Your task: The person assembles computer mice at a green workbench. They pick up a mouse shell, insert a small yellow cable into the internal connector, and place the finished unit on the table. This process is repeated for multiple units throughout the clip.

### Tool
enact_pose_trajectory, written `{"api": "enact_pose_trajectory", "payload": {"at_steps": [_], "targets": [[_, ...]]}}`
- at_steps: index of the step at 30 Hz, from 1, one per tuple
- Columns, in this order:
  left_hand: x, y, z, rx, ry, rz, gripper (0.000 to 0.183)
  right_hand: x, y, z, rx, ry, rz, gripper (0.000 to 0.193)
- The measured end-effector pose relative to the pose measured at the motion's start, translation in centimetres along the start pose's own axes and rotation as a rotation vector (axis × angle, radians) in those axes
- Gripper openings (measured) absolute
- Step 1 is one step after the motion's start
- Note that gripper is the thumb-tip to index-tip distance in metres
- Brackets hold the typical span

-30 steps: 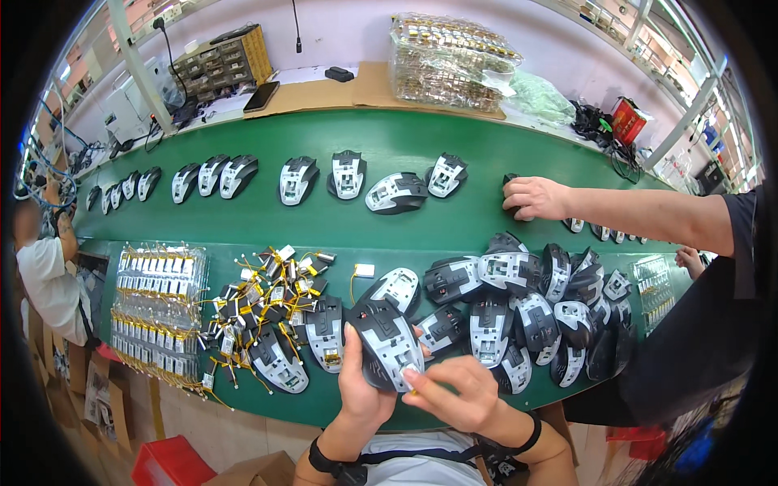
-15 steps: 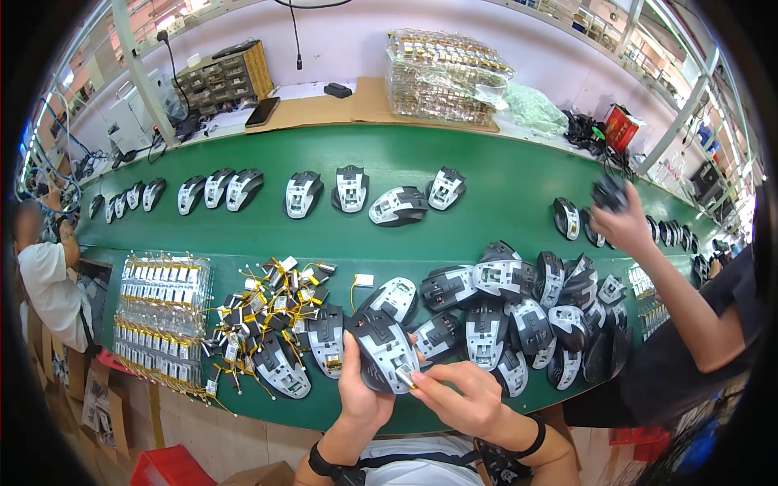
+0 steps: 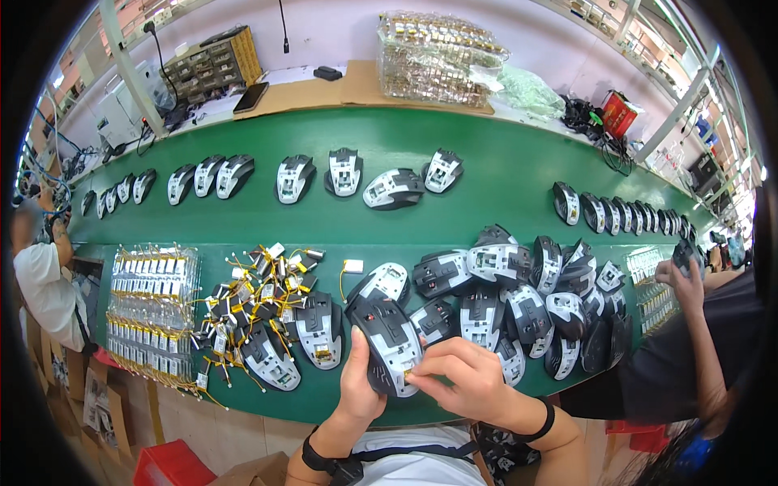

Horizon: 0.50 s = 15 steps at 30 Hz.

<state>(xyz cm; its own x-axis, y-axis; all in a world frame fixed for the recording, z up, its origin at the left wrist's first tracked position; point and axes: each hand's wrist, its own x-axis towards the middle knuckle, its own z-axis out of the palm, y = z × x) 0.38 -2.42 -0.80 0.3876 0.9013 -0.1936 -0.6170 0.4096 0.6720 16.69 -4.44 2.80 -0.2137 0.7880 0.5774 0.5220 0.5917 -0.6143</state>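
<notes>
A black and silver computer mouse [image 3: 384, 337], underside up and tilted, rests in my left hand [image 3: 358, 382], whose thumb and fingers grip its sides. My right hand [image 3: 468, 377] pinches a small battery [image 3: 408, 376] at the opening in the mouse's lower end. Only a yellowish bit of the battery shows beneath the fingertips. Just left of my hands lies another mouse [image 3: 318, 330] with a battery in its opening. Farther left is a heap of loose wired batteries [image 3: 259, 301], and one silver battery [image 3: 352, 266] lies alone beyond the held mouse.
Many mice are piled on the right [image 3: 527, 312]. Clear trays of batteries [image 3: 152, 304] sit at the left of the green bench [image 3: 284, 227]. Rows of mice stand along its far part. At the right, a co-worker's hand [image 3: 689, 285] holds a mouse.
The battery in my right fingers has moved lower into the mouse's opening, and less of it shows. The co-worker's hand has moved from the far row nearer, toward the right end.
</notes>
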Motion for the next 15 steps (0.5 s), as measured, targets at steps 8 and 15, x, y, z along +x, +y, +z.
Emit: {"api": "enact_pose_trajectory", "payload": {"at_steps": [8,15], "targets": [[0.8,0.3,0.2,-0.034,0.08,-0.019,0.064,-0.1,-0.3,-1.7,-0.174,-0.12,-0.231,0.024],[1.5,-0.2,0.5,-0.04,0.128,0.022,0.064,1.1,0.1,-2.8,-0.221,-0.158,-0.293,0.025]]}}
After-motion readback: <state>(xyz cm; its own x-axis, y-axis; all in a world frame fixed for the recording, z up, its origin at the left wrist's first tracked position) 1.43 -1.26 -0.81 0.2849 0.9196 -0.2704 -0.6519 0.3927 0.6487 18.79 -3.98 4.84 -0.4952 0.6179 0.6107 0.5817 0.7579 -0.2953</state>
